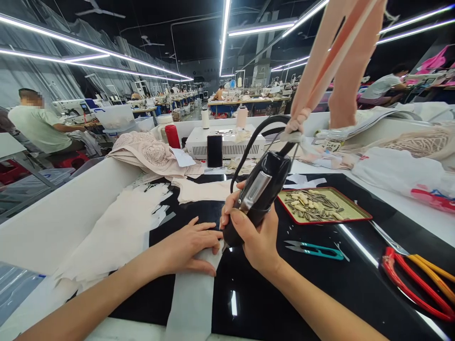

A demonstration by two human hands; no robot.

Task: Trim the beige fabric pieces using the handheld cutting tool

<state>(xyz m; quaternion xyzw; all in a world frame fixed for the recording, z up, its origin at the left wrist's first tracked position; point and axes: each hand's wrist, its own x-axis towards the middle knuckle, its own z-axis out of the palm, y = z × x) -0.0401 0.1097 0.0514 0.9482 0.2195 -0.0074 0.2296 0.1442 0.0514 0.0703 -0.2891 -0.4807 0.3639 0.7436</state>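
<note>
A black handheld power tool (261, 187), hung by its top from pink cloth strips (320, 66), is in my right hand (258, 232), whose fingers wrap round its body. Its lower end meets the top edge of a pale strip of material (194, 303) on the black tabletop (256, 303). Across that strip lies my left hand (194, 246), palm down with fingers spread, its fingertips close to the tool's tip. Beyond the hands sits a cream fabric piece (202, 190).
Pale cut pieces (110, 237) are heaped at left, below lace cups (142, 151). To the right are a tray of seeds (366, 215), teal snips (320, 251) and red-handled scissors (408, 279). A phone (214, 151) stands behind. A person (42, 125) sits at far left.
</note>
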